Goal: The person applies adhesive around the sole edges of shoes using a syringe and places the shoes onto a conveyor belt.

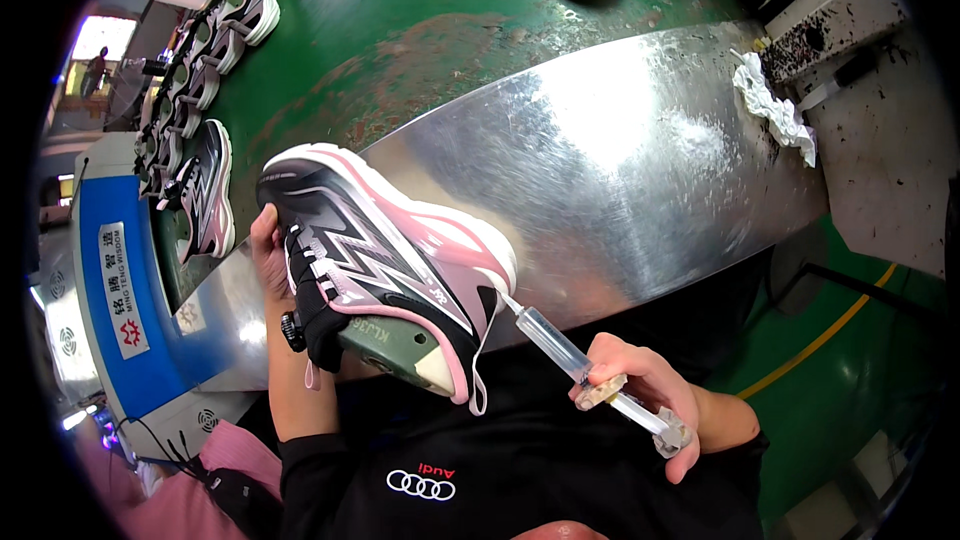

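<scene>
Over metal counter, left hand clamped on pink-black sneaker, right hand gripping clear syringe, tip at heel.

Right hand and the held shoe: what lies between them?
In the head view, a clear syringe spans from the right hand to the held shoe, its narrow tip at the heel end.

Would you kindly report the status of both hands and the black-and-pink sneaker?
Left hand holding black-and-pink sneaker, green last inside. Right hand holding clear plastic syringe, nozzle at sneaker's heel. Nothing visibly blocking nozzle.
</scene>
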`<action>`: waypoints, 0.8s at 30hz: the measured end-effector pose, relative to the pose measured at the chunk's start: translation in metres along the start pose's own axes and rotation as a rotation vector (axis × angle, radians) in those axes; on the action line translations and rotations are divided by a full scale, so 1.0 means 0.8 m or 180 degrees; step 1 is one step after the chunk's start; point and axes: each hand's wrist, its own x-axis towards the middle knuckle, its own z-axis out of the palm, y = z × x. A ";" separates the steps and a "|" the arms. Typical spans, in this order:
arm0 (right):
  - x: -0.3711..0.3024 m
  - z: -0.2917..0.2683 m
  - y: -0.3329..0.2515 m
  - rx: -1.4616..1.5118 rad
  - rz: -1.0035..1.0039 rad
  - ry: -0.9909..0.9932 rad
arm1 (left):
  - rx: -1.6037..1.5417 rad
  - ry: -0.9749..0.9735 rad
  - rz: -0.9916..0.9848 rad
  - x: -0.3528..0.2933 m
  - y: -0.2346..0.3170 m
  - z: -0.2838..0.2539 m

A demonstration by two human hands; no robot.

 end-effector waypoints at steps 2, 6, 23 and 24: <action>0.001 -0.001 0.006 -0.0003 -0.0047 0.0032 | 0.0158 0.0064 0.0017 -0.013 0.005 -0.015; 0.008 -0.002 0.012 -0.0182 -0.0088 0.0046 | 0.1041 0.0257 0.0033 -0.034 0.022 -0.052; 0.036 0.008 0.015 -0.0997 -0.0168 -0.0139 | 0.1459 0.0400 -0.0002 -0.165 0.000 -0.073; 0.036 0.009 0.015 -0.1009 -0.0163 -0.0156 | 0.1489 0.0375 -0.0060 -0.171 -0.002 -0.069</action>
